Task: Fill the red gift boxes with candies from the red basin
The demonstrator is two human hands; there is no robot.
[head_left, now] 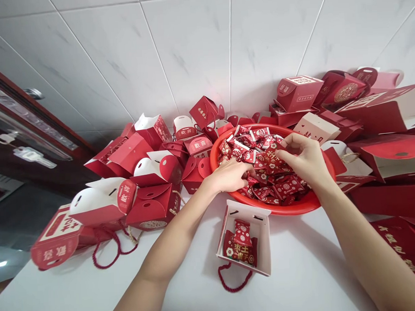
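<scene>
A red plastic basin (299, 209) full of red wrapped packets (287, 186) stands on the white table. My left hand (232, 174) reaches over its left side, fingers curled down among the packets; what they hold, if anything, is hidden. Over the basin's right side, my right hand (304, 158) pinches a red packet with gold print (272, 156) between thumb and fingers. In front of the basin sits an open box (264, 244), white inside, with two red packets (243, 232) in it and a dark red cord handle on the near side.
Red gift boxes (149, 206) with rope handles crowd the left of the table (185, 285). More boxes (299, 94) are piled behind and to the right of the basin. A tiled wall (196, 50) rises behind; a dark door with keys (34, 156) is at left.
</scene>
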